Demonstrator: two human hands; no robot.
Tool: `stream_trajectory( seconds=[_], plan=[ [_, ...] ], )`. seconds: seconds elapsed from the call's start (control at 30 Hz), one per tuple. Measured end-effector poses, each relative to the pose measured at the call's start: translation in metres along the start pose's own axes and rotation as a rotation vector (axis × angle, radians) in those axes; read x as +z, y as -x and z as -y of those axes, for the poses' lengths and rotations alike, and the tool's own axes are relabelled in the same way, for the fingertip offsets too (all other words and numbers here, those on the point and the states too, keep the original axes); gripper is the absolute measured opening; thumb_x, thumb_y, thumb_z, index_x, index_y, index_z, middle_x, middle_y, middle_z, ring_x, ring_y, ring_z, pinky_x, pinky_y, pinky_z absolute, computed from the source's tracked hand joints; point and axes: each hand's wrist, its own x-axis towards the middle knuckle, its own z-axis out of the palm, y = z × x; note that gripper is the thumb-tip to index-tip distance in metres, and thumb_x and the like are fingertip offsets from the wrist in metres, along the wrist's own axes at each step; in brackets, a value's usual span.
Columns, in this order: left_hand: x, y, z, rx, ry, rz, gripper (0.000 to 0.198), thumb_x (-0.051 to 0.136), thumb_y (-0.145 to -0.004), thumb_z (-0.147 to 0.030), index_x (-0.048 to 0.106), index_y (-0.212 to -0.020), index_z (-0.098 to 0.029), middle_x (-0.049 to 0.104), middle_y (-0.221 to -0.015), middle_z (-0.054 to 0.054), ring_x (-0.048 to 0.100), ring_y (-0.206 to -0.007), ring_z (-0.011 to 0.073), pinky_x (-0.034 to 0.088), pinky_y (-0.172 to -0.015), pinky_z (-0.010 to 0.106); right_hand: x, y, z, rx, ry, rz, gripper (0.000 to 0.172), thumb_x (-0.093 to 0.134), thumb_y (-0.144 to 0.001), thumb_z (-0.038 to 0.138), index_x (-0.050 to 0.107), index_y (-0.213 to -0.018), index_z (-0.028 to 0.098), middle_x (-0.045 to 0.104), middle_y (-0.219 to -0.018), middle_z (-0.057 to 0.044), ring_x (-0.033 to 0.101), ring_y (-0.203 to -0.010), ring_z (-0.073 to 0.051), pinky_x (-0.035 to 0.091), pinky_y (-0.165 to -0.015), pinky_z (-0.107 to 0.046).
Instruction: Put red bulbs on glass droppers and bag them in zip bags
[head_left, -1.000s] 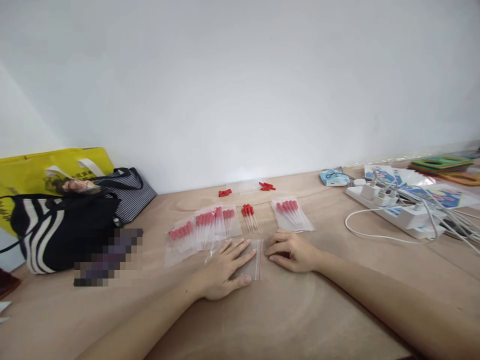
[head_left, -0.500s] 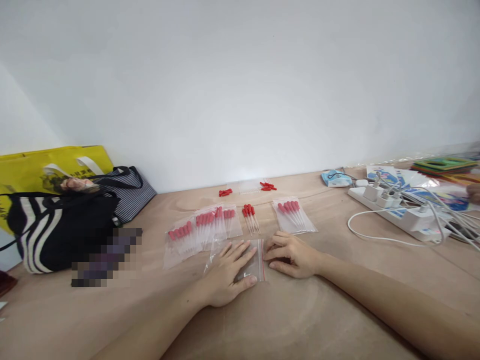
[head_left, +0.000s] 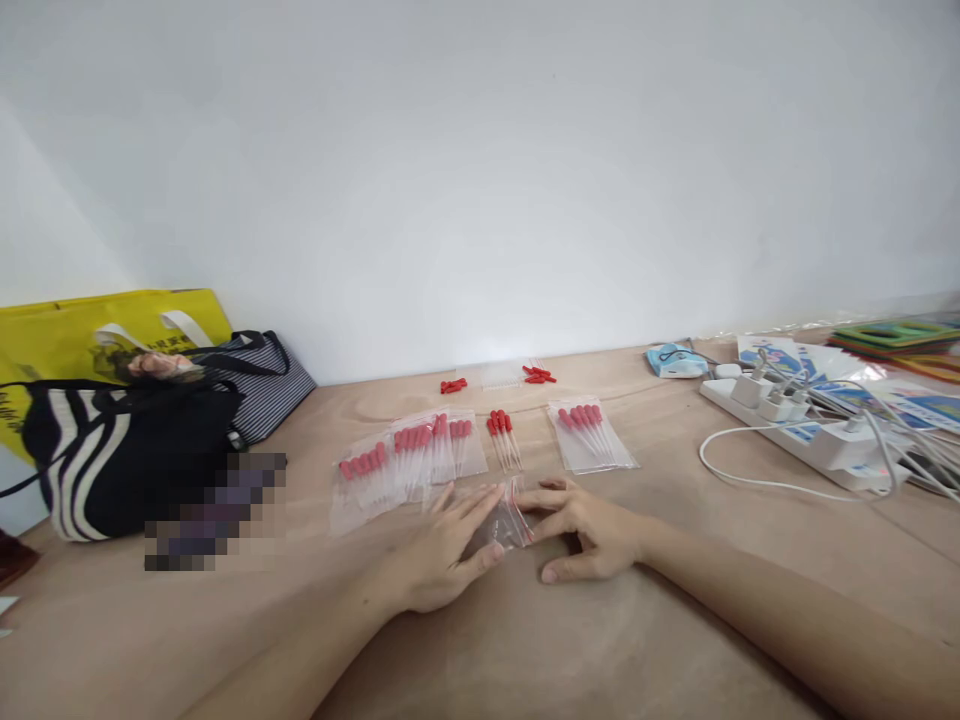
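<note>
Spread fingers of my left hand [head_left: 446, 555] lie flat over a clear zip bag [head_left: 504, 528] with a red line along its seal edge. My right hand [head_left: 589, 530] is at that edge, its fingertips touching the bag and its thumb stretched apart on the table. The bag's seal edge is bent and wrinkled between the two hands. Just beyond them are several loose droppers [head_left: 504, 435] with red bulbs and thin clear stems. Farther left lie overlapping bags of droppers [head_left: 409, 455]; to the right is another bag of droppers [head_left: 592, 435].
Loose red bulbs [head_left: 453, 386] lie near the wall, with more red bulbs [head_left: 540, 375] beside clear tubes. A white power strip [head_left: 814, 440] with cables and a blue mask [head_left: 676, 361] are at right. A black bag [head_left: 142, 460] and a yellow bag [head_left: 45, 330] stand at left.
My right hand has spread its thumb away from its fingers and pressed in at the bag's seal edge, which went from straight to bent. My left hand has shifted slightly left.
</note>
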Motion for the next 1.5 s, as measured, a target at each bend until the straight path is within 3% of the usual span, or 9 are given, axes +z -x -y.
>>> stream_trajectory(
  seconds=[0.17, 0.3, 0.47, 0.53, 0.63, 0.8, 1.03, 1.23, 1.5],
  plan=[
    [-0.004, 0.007, 0.010, 0.031, -0.015, 0.021, 0.056, 0.031, -0.086, -0.050, 0.013, -0.135, -0.030, 0.020, -0.141, 0.002, 0.019, -0.129, 0.0224, 0.009, -0.105, 0.049, -0.005, 0.004, -0.005, 0.027, -0.124, -0.041, 0.036, 0.062, -0.068, 0.043, 0.065, -0.098, 0.023, 0.041, -0.130, -0.010, 0.037, -0.119, -0.023, 0.024, -0.097, -0.038],
    [0.001, 0.007, 0.012, 0.031, 0.017, -0.022, 0.054, 0.034, -0.086, -0.047, 0.019, -0.134, -0.029, 0.025, -0.140, 0.002, 0.022, -0.128, 0.0225, 0.013, -0.105, 0.048, -0.011, 0.001, -0.005, 0.043, -0.316, -0.072, 0.026, 0.061, -0.071, 0.038, 0.068, -0.086, 0.019, 0.058, -0.110, -0.008, 0.052, -0.101, -0.019, 0.037, -0.088, -0.032],
    [0.001, 0.004, 0.010, 0.038, 0.017, -0.030, 0.053, 0.035, -0.086, -0.045, 0.021, -0.134, -0.029, 0.025, -0.140, 0.002, 0.023, -0.127, 0.0217, 0.015, -0.105, 0.048, -0.013, -0.024, -0.028, 0.445, -0.352, -0.365, 0.019, 0.055, -0.074, 0.032, 0.063, -0.069, 0.016, 0.062, -0.066, -0.001, 0.056, -0.061, -0.012, 0.043, -0.058, -0.023],
    [0.002, 0.003, 0.010, 0.033, 0.015, -0.044, 0.052, 0.036, -0.086, -0.045, 0.024, -0.133, -0.028, 0.027, -0.139, 0.002, 0.024, -0.127, 0.0219, 0.015, -0.105, 0.048, -0.014, -0.042, -0.043, 0.695, -0.227, -0.539, 0.010, 0.058, -0.069, 0.025, 0.061, -0.070, 0.015, 0.062, -0.066, 0.000, 0.055, -0.061, -0.011, 0.042, -0.058, -0.022],
    [0.002, 0.002, 0.009, 0.020, 0.018, -0.045, 0.051, 0.037, -0.085, -0.045, 0.028, -0.132, -0.027, 0.029, -0.139, 0.003, 0.024, -0.127, 0.0230, 0.015, -0.104, 0.049, -0.015, -0.071, -0.066, 0.827, -0.170, -0.622, 0.020, 0.059, -0.067, 0.024, 0.060, -0.083, 0.012, 0.063, -0.080, -0.007, 0.057, -0.073, -0.016, 0.042, -0.067, -0.026],
    [0.003, 0.002, 0.010, 0.027, 0.016, -0.034, 0.050, 0.036, -0.086, -0.046, 0.030, -0.131, -0.025, 0.028, -0.139, 0.003, 0.024, -0.127, 0.0221, 0.014, -0.105, 0.048, -0.014, -0.108, -0.091, 0.963, -0.203, -0.658, 0.035, 0.059, -0.065, 0.037, 0.061, -0.091, 0.013, 0.062, -0.091, -0.011, 0.057, -0.087, -0.022, 0.041, -0.074, -0.030],
    [0.004, 0.003, 0.012, 0.034, 0.041, -0.049, 0.049, 0.037, -0.085, -0.045, 0.032, -0.130, -0.027, 0.030, -0.138, 0.003, 0.026, -0.126, 0.0224, 0.015, -0.105, 0.047, -0.005, -0.129, -0.107, 1.026, -0.350, -0.689, 0.010, 0.062, -0.060, 0.026, 0.059, -0.062, 0.017, 0.061, -0.063, -0.003, 0.057, -0.063, -0.017, 0.042, -0.057, -0.027],
    [0.003, 0.004, 0.011, 0.033, 0.051, -0.050, 0.049, 0.038, -0.085, -0.045, 0.031, -0.131, -0.027, 0.030, -0.138, 0.002, 0.026, -0.126, 0.0224, 0.015, -0.105, 0.047, -0.019, -0.107, -0.105, 0.920, -0.562, -0.797, 0.016, 0.056, -0.064, 0.030, 0.050, -0.056, 0.018, 0.049, -0.046, 0.003, 0.045, -0.043, -0.010, 0.036, -0.045, -0.023],
    [0.001, 0.003, 0.010, 0.020, 0.029, -0.055, 0.049, 0.038, -0.085, -0.045, 0.030, -0.131, -0.028, 0.030, -0.138, 0.001, 0.027, -0.126, 0.0223, 0.016, -0.105, 0.047, -0.036, -0.020, -0.068, 0.730, -0.687, -1.046, 0.036, 0.055, -0.063, 0.053, 0.046, -0.063, 0.018, 0.049, -0.053, 0.003, 0.042, -0.044, -0.007, 0.034, -0.044, -0.021]
  ],
)
